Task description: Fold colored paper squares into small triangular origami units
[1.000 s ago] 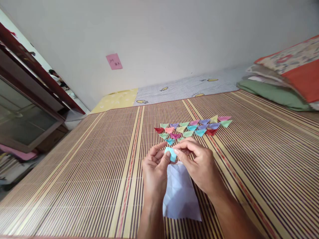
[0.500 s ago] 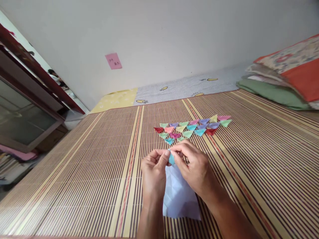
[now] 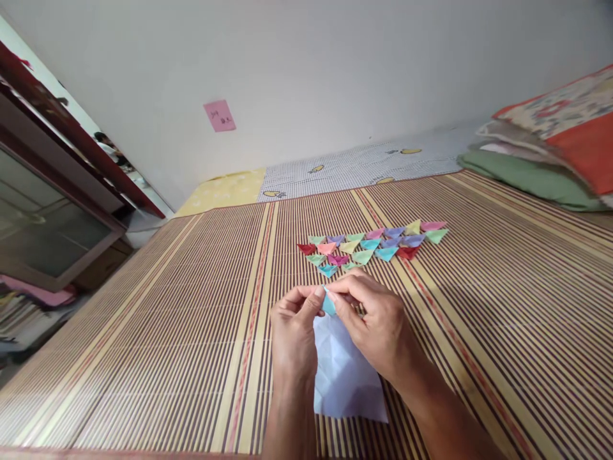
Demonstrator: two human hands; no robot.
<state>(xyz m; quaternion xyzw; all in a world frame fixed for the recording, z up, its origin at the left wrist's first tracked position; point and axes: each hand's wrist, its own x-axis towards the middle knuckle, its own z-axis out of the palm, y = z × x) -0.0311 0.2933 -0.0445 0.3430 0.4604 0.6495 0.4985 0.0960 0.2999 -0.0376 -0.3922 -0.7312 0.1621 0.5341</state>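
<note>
Between my two hands is a small piece of light blue folded paper. My left hand pinches its left side with thumb and forefinger, and my right hand pinches the right side close by. Fingers cover most of its edges, so its exact shape is partly hidden. Under my hands a creased pale lilac sheet of paper lies on the striped mat. Just beyond my fingertips, several small folded paper pieces in red, pink, green, blue, yellow and purple sit in staggered rows.
A checked cloth and a yellow cloth run along the white wall. Folded bedding and cushions are piled at the far right. A glass-fronted cabinet stands on the left. A pink note is on the wall.
The view has shifted very slightly. Both hands keep their pinch on the light blue paper, with only a tiny movement of the fingers.
</note>
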